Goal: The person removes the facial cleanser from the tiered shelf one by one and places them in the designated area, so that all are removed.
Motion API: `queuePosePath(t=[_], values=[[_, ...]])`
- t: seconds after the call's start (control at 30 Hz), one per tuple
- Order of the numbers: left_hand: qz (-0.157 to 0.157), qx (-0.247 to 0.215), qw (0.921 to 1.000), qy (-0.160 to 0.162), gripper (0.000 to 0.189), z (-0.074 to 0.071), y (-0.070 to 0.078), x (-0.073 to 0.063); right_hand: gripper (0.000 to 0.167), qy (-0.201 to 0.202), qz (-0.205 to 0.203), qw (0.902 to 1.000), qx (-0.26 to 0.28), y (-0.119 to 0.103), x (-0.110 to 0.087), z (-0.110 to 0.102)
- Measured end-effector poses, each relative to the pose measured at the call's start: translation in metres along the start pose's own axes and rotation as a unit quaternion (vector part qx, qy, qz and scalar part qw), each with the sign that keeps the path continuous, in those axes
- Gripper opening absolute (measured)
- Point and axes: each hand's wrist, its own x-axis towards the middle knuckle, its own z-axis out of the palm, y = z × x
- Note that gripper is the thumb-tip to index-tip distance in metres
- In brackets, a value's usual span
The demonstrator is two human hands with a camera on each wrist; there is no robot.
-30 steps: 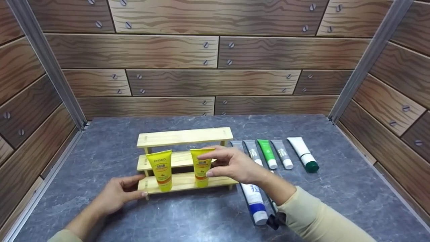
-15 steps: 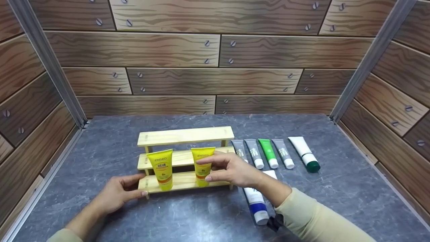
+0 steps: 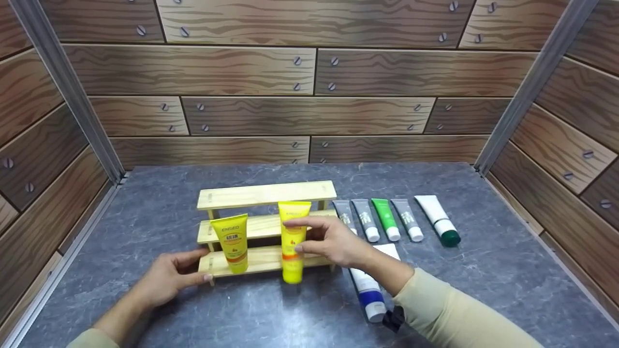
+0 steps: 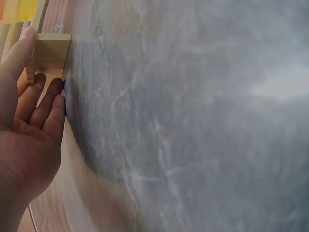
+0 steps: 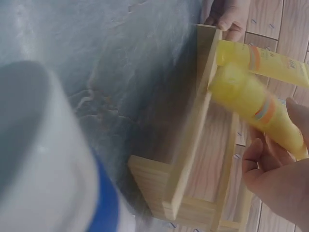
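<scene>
A wooden three-step rack [image 3: 267,195] stands on the grey table. My left hand [image 3: 162,281] grips its left end, thumb at the front of the lowest step and fingers behind, as the left wrist view also shows. One yellow squeeze tube [image 3: 233,244] stands cap down on the left of that step. With thumb and fingers, my right hand [image 3: 341,241] pinches a second yellow tube [image 3: 292,263] by its upper body. In the right wrist view this held tube [image 5: 256,106] looks tilted and blurred, its cap off the step near the front edge.
Right of the rack lie several grey tubes [image 3: 366,220], a green tube [image 3: 385,220] and a white tube with a green cap [image 3: 437,220]. A larger white tube with a blue band [image 3: 371,297] lies under the right forearm. Wood-patterned walls [image 3: 309,116] enclose the table.
The right hand's yellow tube stood on the lowest step; it has come up and forward, its cap now beyond the step's front edge. The left hand has kept its place.
</scene>
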Motion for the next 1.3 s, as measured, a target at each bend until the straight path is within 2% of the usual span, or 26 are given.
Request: queuePosePath(t=[0.17,0.43,0.6,0.9,1.1,1.3], values=[[0.005,-0.008,1.0,-0.003,0.07,0.0,0.0,0.001,0.046,-0.006,0.018,0.9996,0.02,0.002,-0.004,0.0],[0.005,-0.009,0.9999,-0.002,0.07,0.0,-0.002,0.001,0.04,-0.005,0.007,0.9999,0.006,-0.007,-0.011,-0.011],[0.0,-0.008,1.0,-0.001,0.071,0.0,-0.003,0.0,0.044,0.001,-0.009,0.9998,0.017,-0.011,-0.018,-0.021],[-0.008,0.002,1.0,0.0,0.071,0.001,-0.002,0.0,0.05,0.049,-0.004,0.9971,0.059,-0.014,-0.037,-0.043],[-0.004,0.002,1.0,-0.001,0.07,0.0,-0.001,0.0,0.054,0.083,0.012,0.9958,0.037,-0.017,-0.049,-0.06],[0.0,0.008,1.0,0.0,0.07,0.0,0.001,-0.001,0.056,0.099,0.035,0.9941,0.028,-0.02,-0.06,-0.078]])
